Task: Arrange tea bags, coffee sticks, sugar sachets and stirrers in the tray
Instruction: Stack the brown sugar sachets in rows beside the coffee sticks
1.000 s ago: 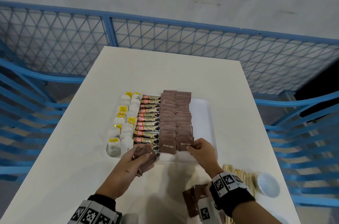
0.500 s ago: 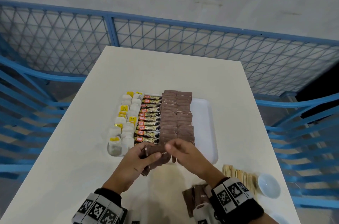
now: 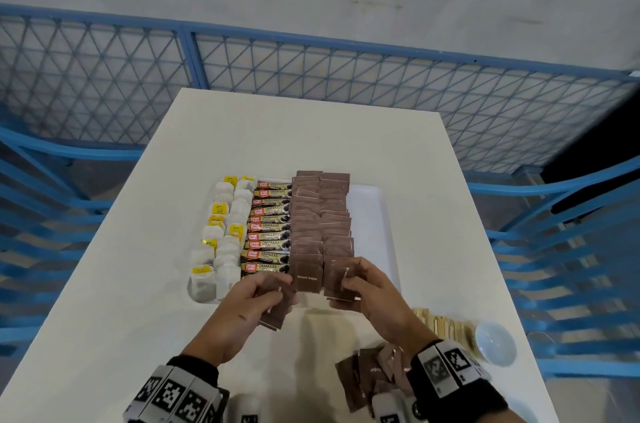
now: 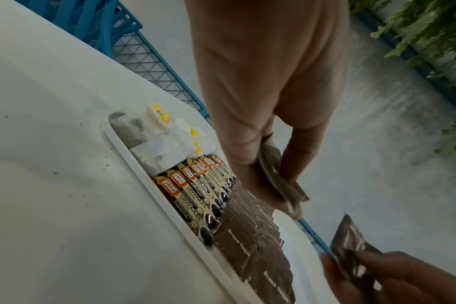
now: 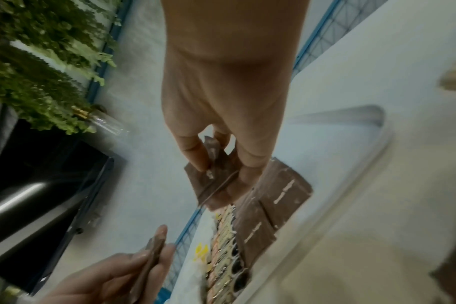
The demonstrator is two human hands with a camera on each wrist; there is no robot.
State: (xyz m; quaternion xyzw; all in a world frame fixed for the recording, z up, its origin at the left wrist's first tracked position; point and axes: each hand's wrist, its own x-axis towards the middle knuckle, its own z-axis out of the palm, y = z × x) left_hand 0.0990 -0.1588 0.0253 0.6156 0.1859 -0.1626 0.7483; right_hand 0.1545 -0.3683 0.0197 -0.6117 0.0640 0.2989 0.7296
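Pinching a brown sugar sachet point(image 3: 337, 279), right hand point(image 3: 369, 287) sits at tray point(image 3: 375, 214) near edge, lower centre of frame. Left hand point(image 3: 249, 301) grips a small sachet stack point(image 3: 275, 306), maybe several; hands apart.

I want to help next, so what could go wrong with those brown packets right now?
1. The left hand pinches a small stack of sugar packets; some could slip out.
2. The right hand sets a packet at the tray edge; a nudge might push the overlapping rows crooked.
3. The right wrist is near a small white bowl and might bump it.
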